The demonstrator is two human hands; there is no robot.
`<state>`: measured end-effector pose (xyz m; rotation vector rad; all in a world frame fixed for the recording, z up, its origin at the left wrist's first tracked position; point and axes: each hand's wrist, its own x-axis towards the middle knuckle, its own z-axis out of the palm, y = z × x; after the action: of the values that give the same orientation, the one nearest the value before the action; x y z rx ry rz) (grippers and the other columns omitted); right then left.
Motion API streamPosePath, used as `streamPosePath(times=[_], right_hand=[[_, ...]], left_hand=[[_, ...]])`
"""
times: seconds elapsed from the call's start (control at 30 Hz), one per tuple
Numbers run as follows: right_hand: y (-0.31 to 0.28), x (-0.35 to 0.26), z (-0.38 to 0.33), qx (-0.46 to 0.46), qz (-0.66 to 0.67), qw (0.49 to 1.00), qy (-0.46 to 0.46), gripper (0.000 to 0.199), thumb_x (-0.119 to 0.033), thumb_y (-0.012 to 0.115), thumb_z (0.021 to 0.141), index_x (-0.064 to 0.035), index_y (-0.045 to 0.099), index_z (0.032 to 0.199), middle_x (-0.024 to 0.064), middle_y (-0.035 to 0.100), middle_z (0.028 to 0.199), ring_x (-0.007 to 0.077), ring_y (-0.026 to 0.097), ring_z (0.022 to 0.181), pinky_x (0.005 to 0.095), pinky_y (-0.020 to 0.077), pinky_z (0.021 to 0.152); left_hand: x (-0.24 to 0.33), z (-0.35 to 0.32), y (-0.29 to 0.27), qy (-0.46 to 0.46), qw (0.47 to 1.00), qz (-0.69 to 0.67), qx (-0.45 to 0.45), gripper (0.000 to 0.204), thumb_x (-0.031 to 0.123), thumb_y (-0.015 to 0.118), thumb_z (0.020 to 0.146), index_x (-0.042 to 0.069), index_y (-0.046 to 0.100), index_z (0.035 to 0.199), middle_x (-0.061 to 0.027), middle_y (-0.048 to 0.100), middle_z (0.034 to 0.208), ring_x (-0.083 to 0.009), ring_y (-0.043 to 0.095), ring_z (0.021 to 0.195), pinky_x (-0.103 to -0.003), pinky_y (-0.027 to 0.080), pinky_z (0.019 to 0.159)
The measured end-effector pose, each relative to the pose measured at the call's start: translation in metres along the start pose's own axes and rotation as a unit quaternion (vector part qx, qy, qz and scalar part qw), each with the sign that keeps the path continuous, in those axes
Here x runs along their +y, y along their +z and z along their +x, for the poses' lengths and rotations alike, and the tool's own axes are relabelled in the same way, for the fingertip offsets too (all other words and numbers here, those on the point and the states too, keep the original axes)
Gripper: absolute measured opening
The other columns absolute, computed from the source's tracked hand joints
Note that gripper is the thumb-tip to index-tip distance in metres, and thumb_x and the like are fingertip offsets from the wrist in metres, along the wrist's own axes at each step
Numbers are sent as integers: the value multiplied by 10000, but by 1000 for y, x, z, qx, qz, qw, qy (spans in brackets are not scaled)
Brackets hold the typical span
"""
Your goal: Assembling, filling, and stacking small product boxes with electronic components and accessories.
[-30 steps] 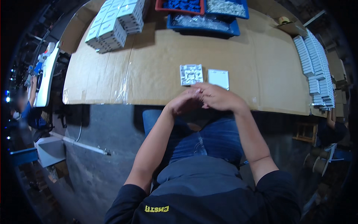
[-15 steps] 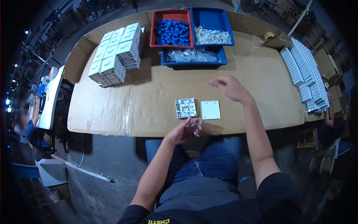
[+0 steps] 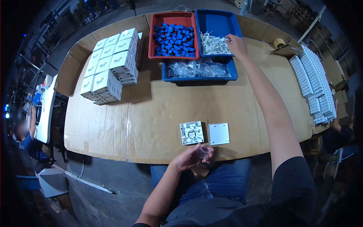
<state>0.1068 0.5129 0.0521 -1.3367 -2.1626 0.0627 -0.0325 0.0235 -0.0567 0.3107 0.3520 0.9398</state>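
My left hand (image 3: 189, 158) is curled round a small clear plastic bag (image 3: 204, 152) near the front edge of the table. Just beyond it lies an open square white housing (image 3: 192, 133) with grey and black inner parts. Beside that, to the right, is a flat square white cover plate (image 3: 219, 133). Reaching far forward, my right hand (image 3: 238, 47) is at the right side of a blue tray (image 3: 217, 19) holding small white slender pieces (image 3: 213, 44). Its fingertips are pinched together; whatever is between them is too small to name.
Left of the trays stand stacked white boxes (image 3: 107, 64). A red tray (image 3: 153, 53) holds blue parts; a lower blue tray (image 3: 200, 79) holds clear bags. Stacked white units (image 3: 312, 83) line the right side, near a tape roll (image 3: 279, 42). Other people sit at both sides.
My right hand has moved forward from above the table to the white pieces in the blue tray, and its fingers have closed. My left hand still holds the clear bag.
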Motion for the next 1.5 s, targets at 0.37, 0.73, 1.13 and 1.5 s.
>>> streamPosePath(times=[0.37,0.73,1.13,1.5], right_hand=[[29,22,32,46,-48,995,-73,163,-207,655,955,-141,771,1049,117,715,1050,343,690,1051,498,550,880],[-79,-59,-139,-151,383,911,10,158,-174,773,952,-45,747,1041,-24,686,841,40,548,715,220,427,643],[-131,-130,-353,-293,430,847,111,145,-61,780,927,3,769,1057,-19,690,848,31,551,722,217,440,645],[-133,-163,-325,-428,305,849,-55,122,-48,772,869,-11,773,985,39,693,856,142,595,778,296,439,684]], left_hand=[[-1,-2,-2,-25,999,-40,-10,618,534,530,1061,-27,612,1306,-94,674,1097,-164,645,927,-314,536,927],[-5,-1,-10,59,997,-35,-20,640,556,449,1088,-19,599,1326,-110,678,1097,-179,671,904,-362,570,892],[-11,-1,0,28,999,3,37,691,585,476,1069,-3,554,1423,-86,663,1172,-199,657,951,-370,535,934],[-17,-7,-5,73,996,29,29,511,482,514,1089,33,625,1307,-103,710,1189,-188,691,988,-384,543,982]])
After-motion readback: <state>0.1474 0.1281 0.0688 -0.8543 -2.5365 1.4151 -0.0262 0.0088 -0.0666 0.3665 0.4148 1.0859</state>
